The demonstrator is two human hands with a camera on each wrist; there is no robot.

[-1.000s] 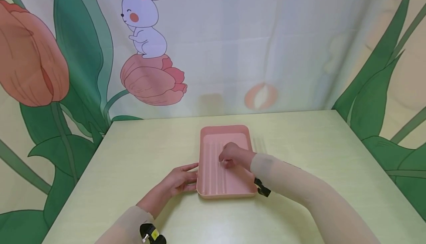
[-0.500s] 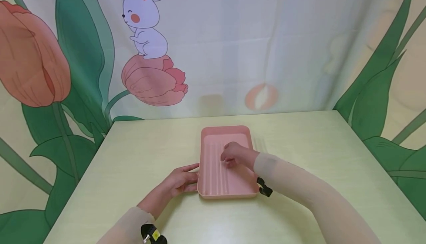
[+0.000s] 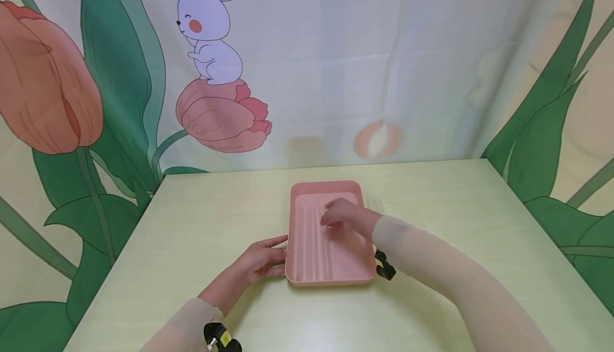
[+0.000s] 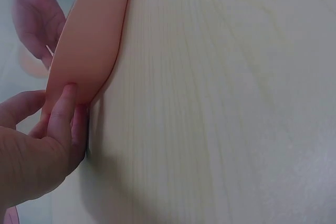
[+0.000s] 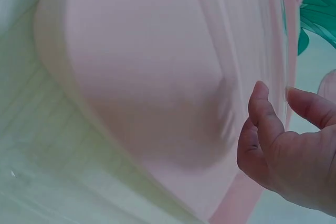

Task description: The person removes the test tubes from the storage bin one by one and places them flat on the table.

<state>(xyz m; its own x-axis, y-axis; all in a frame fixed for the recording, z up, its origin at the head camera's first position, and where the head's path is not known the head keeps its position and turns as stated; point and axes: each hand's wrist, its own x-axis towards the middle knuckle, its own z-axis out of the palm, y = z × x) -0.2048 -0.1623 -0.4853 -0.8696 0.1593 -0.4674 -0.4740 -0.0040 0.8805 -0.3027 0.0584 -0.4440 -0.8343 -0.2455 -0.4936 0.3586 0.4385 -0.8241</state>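
A pink rectangular tray (image 3: 352,258) lies on the table with several clear, thin tubes (image 3: 307,245) lengthwise in its left half. My left hand (image 3: 261,261) touches the tray's left side with spread fingers; in the left wrist view its fingertips rest against the tray's outer wall (image 4: 97,24). My right hand (image 3: 342,216) hovers over the tray's upper middle, close beside the tubes. In the right wrist view the right hand's thumb and forefinger stand apart, the thumb tip right at the edge of a clear tube (image 5: 284,45).
More clear tubes (image 3: 376,205) lie on the pale wooden table (image 3: 431,208), just right of the tray's far end. A printed curtain (image 3: 307,74) with a rabbit and tulips hangs behind the table's back edge.
My right hand has shifted slightly right and away from me over the tray, its fingers spreading from a closer pinch. The left hand stays at the tray's side.
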